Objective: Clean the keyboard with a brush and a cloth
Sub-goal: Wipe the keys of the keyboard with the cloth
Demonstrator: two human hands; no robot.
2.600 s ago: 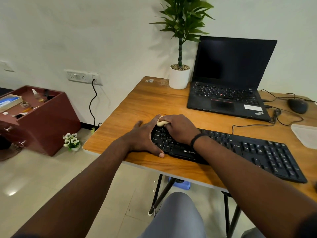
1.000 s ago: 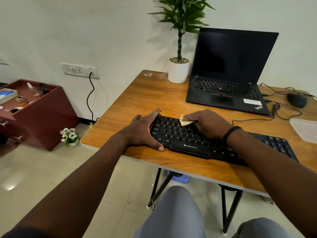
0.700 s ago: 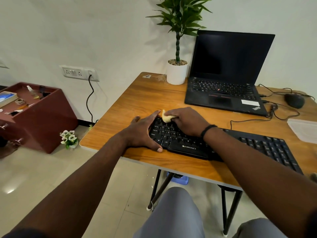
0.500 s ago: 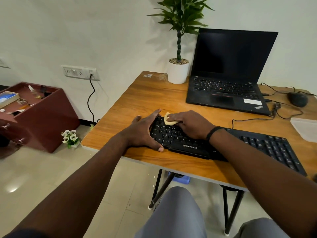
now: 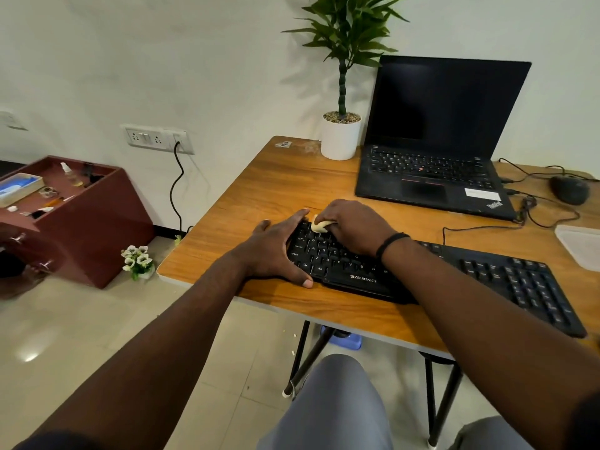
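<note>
Your right hand (image 5: 354, 227) curls closed around a yellow cloth (image 5: 319, 225), pressing it onto the keyboard (image 5: 422, 271)'s top-left keys. Just beside it, your left hand (image 5: 276, 251) lies spread flat, bracing the keyboard's left end.

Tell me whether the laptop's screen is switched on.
No, the laptop stands open behind the keyboard, but its screen is plain black and shows nothing.

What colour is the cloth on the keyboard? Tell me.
Pale yellow cloth, bunched in the right hand; the head view shows it.
</note>
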